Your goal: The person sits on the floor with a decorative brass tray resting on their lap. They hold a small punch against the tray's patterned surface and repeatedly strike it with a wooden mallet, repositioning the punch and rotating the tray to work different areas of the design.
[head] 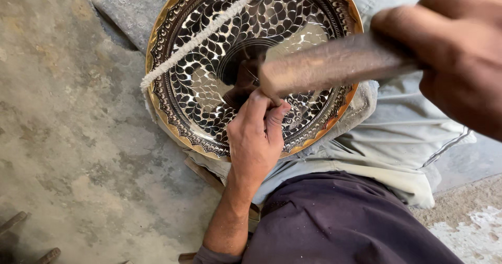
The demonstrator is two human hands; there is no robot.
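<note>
A round brass plate (198, 86) with a black leaf pattern and a gold rim rests tilted on my lap. My left hand (256, 138) lies on its lower part and pinches a thin chisel (272, 99) against the surface. My right hand (460, 54), close to the camera at the upper right, grips a wooden mallet (329, 65) whose head is just above the chisel. A twisted white cord (201, 36) runs across the plate's upper left.
A pale grey cloth (397, 143) covers my legs under the plate. A dark purple garment (340, 222) fills the bottom middle. Rough concrete floor (68, 138) lies to the left, with wooden tool handles (31, 243) at the bottom left corner.
</note>
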